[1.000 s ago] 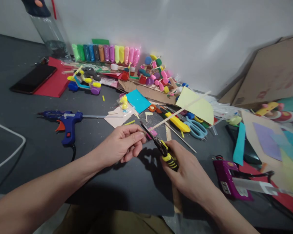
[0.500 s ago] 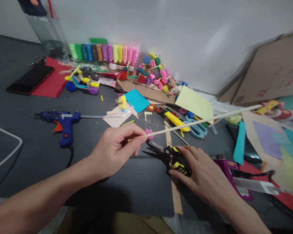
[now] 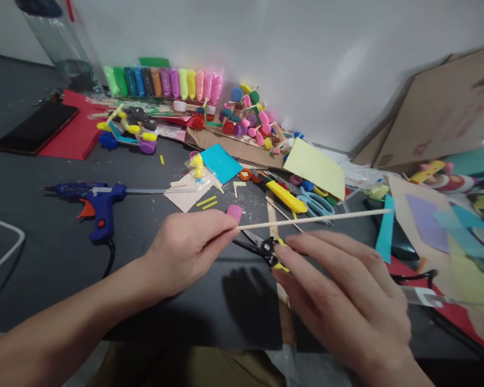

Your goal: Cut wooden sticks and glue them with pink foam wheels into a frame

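Observation:
A long thin wooden stick [image 3: 331, 219] runs rightward from my left hand [image 3: 193, 250], whose thumb and fingers pinch its near end. Just below the stick, black-and-yellow shears [image 3: 268, 248] lie with their blades apart, pointing left. Above their handles hovers my right hand [image 3: 347, 290], slightly blurred, its fingers stretched out and holding nothing I can see; it hides most of the handles. A pink-purple clay piece [image 3: 234, 214] shows right behind my left fingertips. Two short yellow-green sticks [image 3: 207, 202] lie beyond that hand.
A blue glue gun [image 3: 105, 207] lies on the left, near a small clay-wheeled vehicle [image 3: 127, 131]. Behind are bagged clay sticks [image 3: 161, 82] and a heap of clay models [image 3: 250, 118]. A yellow cutter [image 3: 286, 196] and blue scissors [image 3: 319, 206] lie beyond the wooden stick.
My right hand has risen off the shears' handles, leaving them on the table. The wooden stick's far end has swung lower and nearer; my left hand still pinches the stick.

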The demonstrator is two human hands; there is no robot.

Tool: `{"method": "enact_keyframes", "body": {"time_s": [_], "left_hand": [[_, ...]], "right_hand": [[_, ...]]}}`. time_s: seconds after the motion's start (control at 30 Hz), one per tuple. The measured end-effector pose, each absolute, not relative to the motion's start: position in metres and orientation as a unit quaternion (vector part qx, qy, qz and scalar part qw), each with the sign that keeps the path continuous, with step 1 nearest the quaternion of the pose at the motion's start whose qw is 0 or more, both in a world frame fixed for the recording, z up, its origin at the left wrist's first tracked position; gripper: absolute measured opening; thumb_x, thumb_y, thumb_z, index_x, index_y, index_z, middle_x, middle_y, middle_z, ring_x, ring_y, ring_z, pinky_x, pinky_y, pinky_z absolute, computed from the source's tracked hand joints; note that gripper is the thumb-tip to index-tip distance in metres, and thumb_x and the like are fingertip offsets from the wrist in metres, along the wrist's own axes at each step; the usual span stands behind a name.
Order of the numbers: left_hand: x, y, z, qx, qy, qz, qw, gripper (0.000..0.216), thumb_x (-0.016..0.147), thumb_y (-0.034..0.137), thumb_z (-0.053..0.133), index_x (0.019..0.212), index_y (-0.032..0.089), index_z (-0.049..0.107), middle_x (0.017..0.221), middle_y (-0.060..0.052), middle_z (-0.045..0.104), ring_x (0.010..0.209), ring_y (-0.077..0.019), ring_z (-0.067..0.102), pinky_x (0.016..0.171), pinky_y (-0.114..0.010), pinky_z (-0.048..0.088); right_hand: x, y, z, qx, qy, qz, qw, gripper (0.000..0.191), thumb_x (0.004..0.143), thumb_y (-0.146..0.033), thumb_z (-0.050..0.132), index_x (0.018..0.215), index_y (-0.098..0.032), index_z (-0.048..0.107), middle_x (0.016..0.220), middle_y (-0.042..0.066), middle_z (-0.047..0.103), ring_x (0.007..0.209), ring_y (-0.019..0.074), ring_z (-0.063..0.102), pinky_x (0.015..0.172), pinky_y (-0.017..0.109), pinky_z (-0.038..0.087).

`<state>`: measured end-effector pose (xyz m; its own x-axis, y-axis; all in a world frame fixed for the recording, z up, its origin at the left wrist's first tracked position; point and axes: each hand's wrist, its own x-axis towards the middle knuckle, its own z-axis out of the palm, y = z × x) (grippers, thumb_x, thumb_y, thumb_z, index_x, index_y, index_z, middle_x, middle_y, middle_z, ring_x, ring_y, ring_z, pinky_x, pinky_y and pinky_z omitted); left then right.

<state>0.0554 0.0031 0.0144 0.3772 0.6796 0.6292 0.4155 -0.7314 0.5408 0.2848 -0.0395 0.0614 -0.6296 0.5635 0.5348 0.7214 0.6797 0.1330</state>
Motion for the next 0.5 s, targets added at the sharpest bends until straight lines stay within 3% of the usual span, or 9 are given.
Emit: {"method": "enact_keyframes", "body": {"time_s": [0.07,0.13,0.2,0.33,0.5], "left_hand": [[0.056,0.004,0.012,0.829,0.324,0.441,0.110,0.014,0.097,0.017,0.058,0.087,0.013,0.066,0.070,0.000,0.067,0.059,-0.0088,0.059,0.060,-0.019,0.044],[0.056,0.006,0.008,0.837,0.324,0.434,0.084,0.017,0.098,0.018,0.055,0.086,0.014,0.066,0.069,0.000,0.066,0.059,-0.0104,0.059,0.059,-0.021,0.044],[0.055,0.008,0.005,0.844,0.333,0.416,0.066,0.019,0.100,0.021,0.053,0.088,0.015,0.066,0.073,-0.001,0.070,0.063,-0.0123,0.063,0.060,-0.023,0.045],[0.053,0.014,0.002,0.865,0.376,0.325,0.070,0.025,0.103,0.026,0.046,0.089,0.018,0.065,0.079,-0.002,0.074,0.070,-0.0147,0.068,0.062,-0.025,0.043],[0.052,0.020,-0.001,0.867,0.420,0.254,0.090,0.028,0.102,0.027,0.044,0.080,0.020,0.060,0.070,-0.001,0.067,0.062,-0.0162,0.060,0.057,-0.028,0.034]], "right_hand": [[0.265,-0.032,0.067,-0.366,-0.882,-0.187,0.230,0.021,0.093,-0.014,0.063,0.115,-0.015,0.065,0.108,0.013,0.073,0.106,0.0281,0.064,0.095,0.044,0.049],[0.254,-0.020,0.063,-0.392,-0.890,-0.141,0.186,0.014,0.099,-0.015,0.054,0.102,-0.016,0.068,0.089,0.008,0.072,0.082,0.0210,0.063,0.075,0.034,0.049],[0.249,-0.008,0.055,-0.410,-0.894,-0.090,0.155,0.023,0.102,-0.017,0.046,0.095,-0.015,0.068,0.078,0.006,0.067,0.071,0.0183,0.059,0.065,0.030,0.044],[0.245,0.002,0.042,-0.456,-0.884,-0.035,0.098,0.026,0.102,-0.019,0.044,0.091,-0.017,0.068,0.077,0.005,0.067,0.072,0.0183,0.058,0.064,0.030,0.036],[0.233,0.005,0.038,-0.507,-0.859,-0.031,0.066,0.026,0.098,-0.019,0.047,0.079,-0.019,0.065,0.073,0.005,0.066,0.067,0.0182,0.057,0.060,0.034,0.027]]}}
